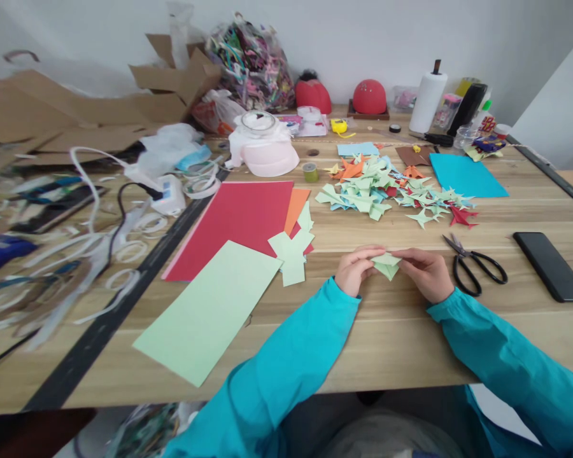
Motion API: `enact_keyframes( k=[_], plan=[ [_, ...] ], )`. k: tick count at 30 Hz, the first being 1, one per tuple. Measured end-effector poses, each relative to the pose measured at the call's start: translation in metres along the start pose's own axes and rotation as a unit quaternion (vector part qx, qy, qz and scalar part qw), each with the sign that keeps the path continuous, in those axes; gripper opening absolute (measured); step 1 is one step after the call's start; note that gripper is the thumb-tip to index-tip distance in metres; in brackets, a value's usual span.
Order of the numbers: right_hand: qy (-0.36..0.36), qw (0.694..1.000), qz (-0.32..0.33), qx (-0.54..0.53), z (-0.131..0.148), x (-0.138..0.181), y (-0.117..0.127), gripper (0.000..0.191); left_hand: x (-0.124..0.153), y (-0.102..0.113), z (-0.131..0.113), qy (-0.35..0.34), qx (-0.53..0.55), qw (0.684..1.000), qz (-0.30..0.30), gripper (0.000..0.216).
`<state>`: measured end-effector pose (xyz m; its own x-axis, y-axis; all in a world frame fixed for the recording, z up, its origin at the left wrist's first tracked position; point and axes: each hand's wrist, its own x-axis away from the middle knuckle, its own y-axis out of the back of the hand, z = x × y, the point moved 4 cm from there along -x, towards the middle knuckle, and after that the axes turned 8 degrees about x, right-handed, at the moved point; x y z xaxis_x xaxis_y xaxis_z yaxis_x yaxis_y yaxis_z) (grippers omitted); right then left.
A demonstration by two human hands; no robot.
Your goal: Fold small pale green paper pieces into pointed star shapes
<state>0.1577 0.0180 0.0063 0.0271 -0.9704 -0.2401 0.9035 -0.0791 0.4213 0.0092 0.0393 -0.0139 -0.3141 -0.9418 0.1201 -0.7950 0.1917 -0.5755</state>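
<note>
Two hands (354, 270) (426, 275) hold folded green paper (386, 265); fingertips (378, 249) pinched close.

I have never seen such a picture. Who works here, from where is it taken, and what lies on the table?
No machine is here, only a person. The one picture comes from a camera worn on that person's head, looking forward and down. The bare left hand and right hand together hold a small folded green paper. On the wooden table lie a large pale green sheet, a red sheet, a pile of folded paper shapes, scissors and a black phone, among other things.
</note>
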Motion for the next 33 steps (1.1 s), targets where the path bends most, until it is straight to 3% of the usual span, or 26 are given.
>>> enact_keyframes(
  k=[6,9,12,16,21,26,33],
  plan=[
    [0.102,0.988,-0.038,0.107,0.011,0.007,0.003,0.024,0.001,-0.004,-0.002,-0.010,0.055,0.998,0.012,0.043],
    [0.142,0.980,-0.045,0.133,0.015,0.010,0.004,0.026,0.001,-0.004,0.000,0.000,0.071,0.997,-0.023,0.037],
    [0.175,0.972,-0.040,0.148,0.017,0.012,0.002,0.026,-0.001,-0.003,0.004,-0.002,0.042,0.997,-0.058,0.035],
    [0.203,0.967,-0.032,0.149,0.018,0.014,0.000,0.027,-0.004,0.000,0.006,-0.025,0.009,0.998,-0.052,0.042],
    [0.178,0.975,-0.012,0.130,0.018,0.013,0.000,0.025,-0.006,0.005,0.004,-0.063,-0.024,0.996,-0.067,0.044],
    [0.113,0.991,0.066,0.031,0.019,0.009,-0.003,0.025,-0.006,0.008,-0.001,-0.088,-0.039,0.991,-0.097,0.042],
    [0.074,0.995,0.065,-0.016,0.017,0.007,-0.003,0.020,-0.005,0.007,-0.001,-0.087,-0.045,0.991,-0.092,0.040]
  ],
)
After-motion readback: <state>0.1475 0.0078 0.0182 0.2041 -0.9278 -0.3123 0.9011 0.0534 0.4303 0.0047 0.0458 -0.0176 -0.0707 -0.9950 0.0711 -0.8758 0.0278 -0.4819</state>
